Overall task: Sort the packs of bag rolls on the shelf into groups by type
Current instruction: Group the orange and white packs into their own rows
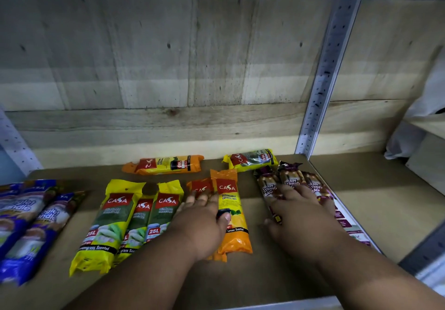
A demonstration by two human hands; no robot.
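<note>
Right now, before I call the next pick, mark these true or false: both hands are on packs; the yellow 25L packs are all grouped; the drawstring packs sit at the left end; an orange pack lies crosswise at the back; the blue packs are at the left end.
1. Both hands rest on packs. True: the left hand lies on the orange packs, the right hand on the drawstring packs.
2. All yellow 25L packs are grouped. False: three lie together, one lies apart at the back.
3. Drawstring packs sit at the left end. False: they are at the right.
4. An orange pack lies crosswise at the back. True.
5. Blue packs are at the left end. True.
</note>
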